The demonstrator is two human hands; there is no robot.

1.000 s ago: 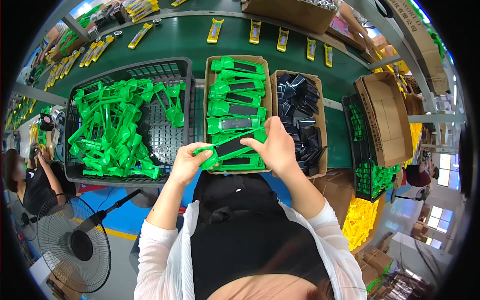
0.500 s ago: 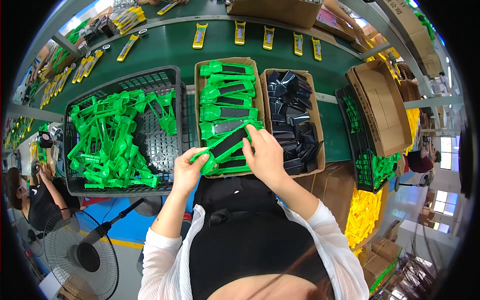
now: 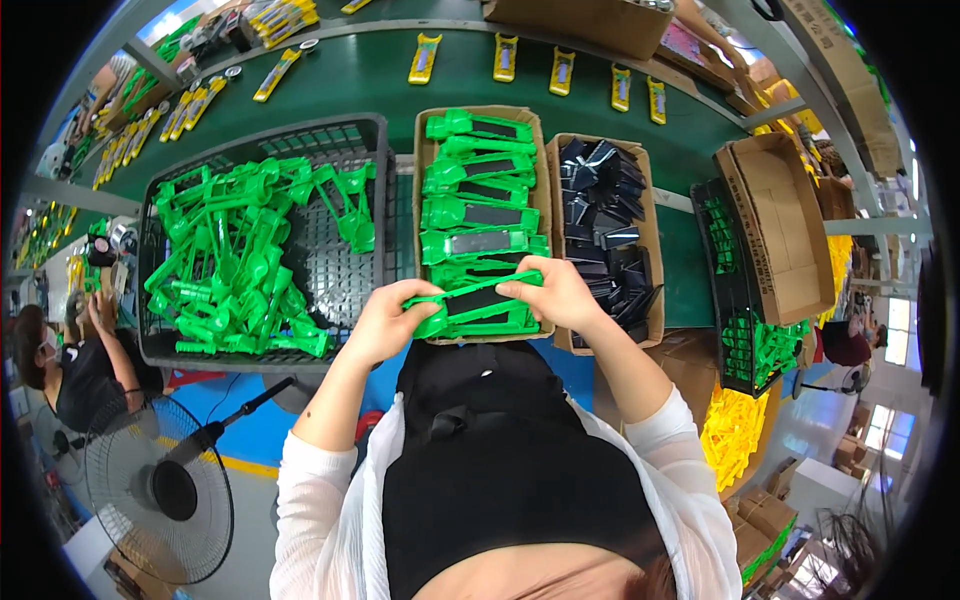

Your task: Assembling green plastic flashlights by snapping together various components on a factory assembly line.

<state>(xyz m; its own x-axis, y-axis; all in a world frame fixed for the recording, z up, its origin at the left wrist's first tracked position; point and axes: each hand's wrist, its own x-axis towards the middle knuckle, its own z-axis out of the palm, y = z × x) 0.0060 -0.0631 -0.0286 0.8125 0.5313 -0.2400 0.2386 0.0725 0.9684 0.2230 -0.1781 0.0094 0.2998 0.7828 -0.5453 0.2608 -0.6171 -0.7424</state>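
Note:
Between my hands is a green plastic housing [image 3: 465,302] with a dark rectangular panel set in it, lying slightly tilted over the near end of a cardboard box. My left hand [image 3: 393,318] pinches its left end. My right hand [image 3: 560,293] grips the right end, thumb on the dark panel. Under and beyond it, the cardboard box [image 3: 546,200] holds similar green housings with dark panels, stacked in a column. Right of that, a second cardboard box [image 3: 655,215] contains many loose black glossy panels [image 3: 600,190].
At left a black plastic crate [image 3: 385,170] holds jumbled green housings [image 3: 225,255]. Yellow tool-like units [image 3: 562,72] stand along the green bench [image 3: 370,80]. A tilted empty carton [image 3: 790,220] and black crate sit at right. A fan [image 3: 160,490] and another person [image 3: 95,350] are at left.
The green housing has turned from a steep slant to nearly level. My right hand has moved down and right to its end, its thumb now on the panel.

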